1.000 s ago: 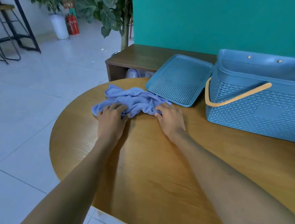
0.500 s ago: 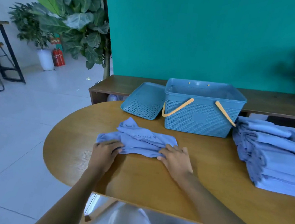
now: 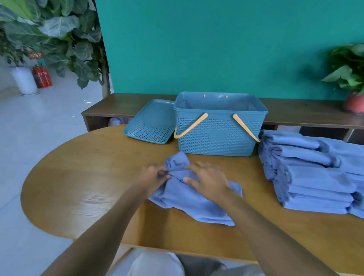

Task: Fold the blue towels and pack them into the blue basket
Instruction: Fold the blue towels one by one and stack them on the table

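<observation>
Towel (image 3: 190, 197), blue and rumpled, lies on the wooden tabletop (image 3: 94, 184) near the middle, just on the near side of the blue basket (image 3: 217, 128). Its far corner sticks up in a small peak between the two hands, while the rest spreads flat toward the near right. The left hand (image 3: 151, 177) sits at the towel's left edge, and its fingers (image 3: 163, 174) appear bunched on a fold of cloth there, pinching it; motion blur hides the exact grip. The right hand (image 3: 208, 179) lies on top of the towel with its fingers (image 3: 192, 168) stretched out and slightly spread, pressing the cloth down rather than curling round it. The two hands nearly meet at the raised fold.

The basket stands open on the far side of the tabletop, its two tan handles hanging down against its front wall. Its blue lid (image 3: 152, 121) lies just to the left of it, touching or almost touching. A stack of folded blue towels (image 3: 317, 176) rests on the right of the tabletop, close beside the basket and well apart from both hands.
</observation>
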